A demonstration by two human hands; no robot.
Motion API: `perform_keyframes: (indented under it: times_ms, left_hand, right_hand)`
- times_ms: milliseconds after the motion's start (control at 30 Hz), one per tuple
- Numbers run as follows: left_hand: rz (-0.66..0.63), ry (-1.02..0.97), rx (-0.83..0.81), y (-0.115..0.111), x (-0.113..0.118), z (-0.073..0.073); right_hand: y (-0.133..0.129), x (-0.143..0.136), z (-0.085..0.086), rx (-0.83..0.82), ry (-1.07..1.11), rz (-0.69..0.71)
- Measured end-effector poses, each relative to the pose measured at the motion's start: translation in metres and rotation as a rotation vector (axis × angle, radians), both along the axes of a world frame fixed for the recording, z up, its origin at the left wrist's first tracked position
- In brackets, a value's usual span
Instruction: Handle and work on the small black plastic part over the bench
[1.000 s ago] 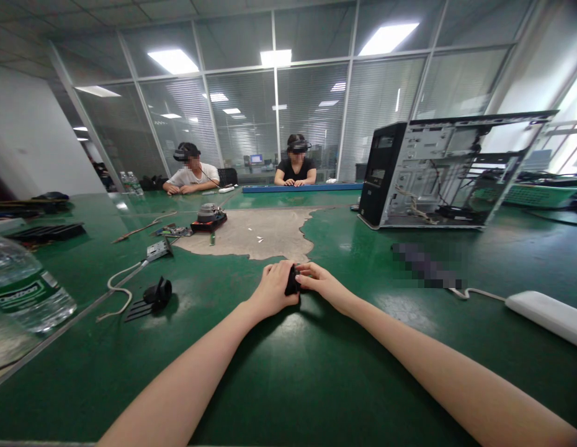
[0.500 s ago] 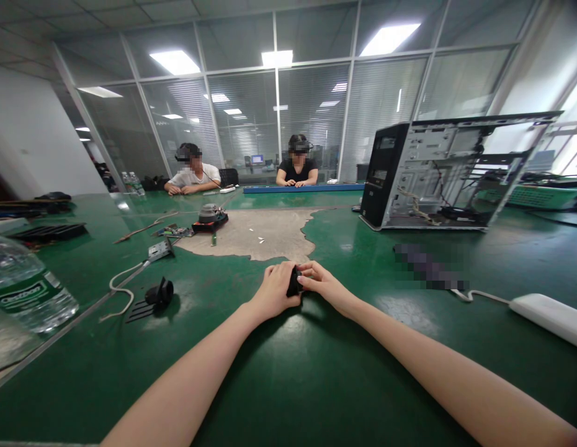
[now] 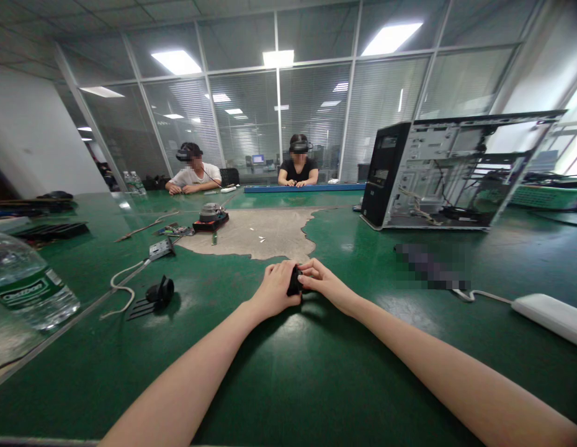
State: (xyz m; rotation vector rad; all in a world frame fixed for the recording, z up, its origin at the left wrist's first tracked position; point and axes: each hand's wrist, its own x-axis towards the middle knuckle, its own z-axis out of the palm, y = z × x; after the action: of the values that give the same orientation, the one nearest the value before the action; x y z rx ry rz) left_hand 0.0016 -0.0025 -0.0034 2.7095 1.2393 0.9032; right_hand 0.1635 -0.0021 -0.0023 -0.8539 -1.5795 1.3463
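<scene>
A small black part (image 3: 294, 280) sits between my two hands, just above or on the green table; its kind cannot be made out. My left hand (image 3: 277, 286) is wrapped round it from the left, fingers over the top and thumb below. From the right, the thumb and fingers of my right hand (image 3: 319, 279) pinch its edge. Most of the part is hidden by my fingers. To the left lies a black plastic piece (image 3: 159, 292) with a round collar and several flat prongs.
An opened computer case (image 3: 391, 180) stands at the back right. On the left are a water bottle (image 3: 30, 282) and a metal box with a cable (image 3: 161, 249). A white power strip (image 3: 551, 320) lies at right. Two people sit across the green table (image 3: 288, 385).
Hardly anything differs: both hands keep their hold on the black part in the same place. The view has shifted very slightly.
</scene>
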Motion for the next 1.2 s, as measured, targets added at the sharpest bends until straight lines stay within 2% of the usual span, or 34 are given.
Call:
perform_keyframes:
  times_ms: [233,467,700,900,1100,1200]
  left_hand:
    - [0.002,-0.009,-0.005,-0.001,0.001,0.001]
    - [0.011,-0.005,-0.002,-0.001,0.001,0.001]
    - [0.004,0.0,0.002,-0.001,0.001,0.002]
    - [0.018,0.001,-0.007,-0.001,0.001,0.001]
    - [0.01,-0.002,-0.008,0.0,0.0,0.0]
    - [0.012,0.003,-0.002,0.0,0.0,0.0]
  right_hand:
    - [0.002,-0.001,-0.001,-0.032,-0.045,-0.052]
    - [-0.001,0.003,0.005,-0.022,-0.008,0.058]
    - [0.001,0.001,0.0,-0.016,0.023,0.013]
    - [0.004,0.0,-0.005,-0.02,-0.035,-0.04]
    - [0.0,0.004,0.003,-0.028,-0.022,0.067]
    - [-0.002,0.004,0.005,-0.03,-0.004,0.057]
